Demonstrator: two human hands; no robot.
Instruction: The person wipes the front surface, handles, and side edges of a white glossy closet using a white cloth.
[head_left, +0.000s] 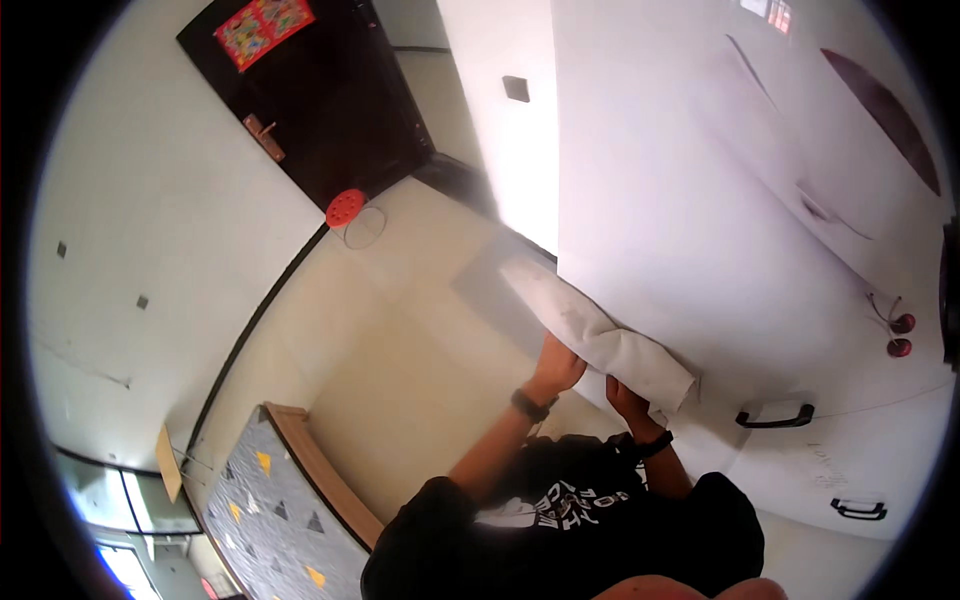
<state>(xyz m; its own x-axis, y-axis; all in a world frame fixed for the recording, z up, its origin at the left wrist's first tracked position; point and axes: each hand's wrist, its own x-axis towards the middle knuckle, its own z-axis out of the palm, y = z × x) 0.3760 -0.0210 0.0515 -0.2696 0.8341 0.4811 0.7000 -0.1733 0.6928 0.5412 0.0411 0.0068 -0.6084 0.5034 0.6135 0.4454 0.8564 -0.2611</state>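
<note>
Observed: you hold a rolled pale cloth [600,335] against the lower edge of the white cabinet [700,200]. The roll runs from about ten o'clock, where its loose end lies over the floor [400,330], down to four o'clock, where its thick end sits just above the upper black handle [776,414].

Left hand [557,362]: closed on the underside of the roll near its middle, fingers curled up around the fabric. The thumb is hidden, so I cannot tell how fully the hand wraps.

Right hand [630,398]: under the thick end, cupped and touching the cloth. The roll covers the fingertips, so whether they pinch or only prop is not clear. Both wrists carry dark bands.

Advice for the work in hand: keep the two hands apart along the roll as they are, since the far end at ten o'clock is unsupported and droops. In my judgement a firmer wrap at the left hand would stop the layers sliding. Keep the thick end clear of the handle, which could snag a fold.

Surroundings: a second handle [858,509] lies at five o'clock of the first. Two red knobs [900,335] sit at the cabinet's three o'clock side. A dark door [320,100] with a red stool [346,207] at its foot stands at eleven o'clock. A patterned grey bed [270,500] lies at seven o'clock.
</note>
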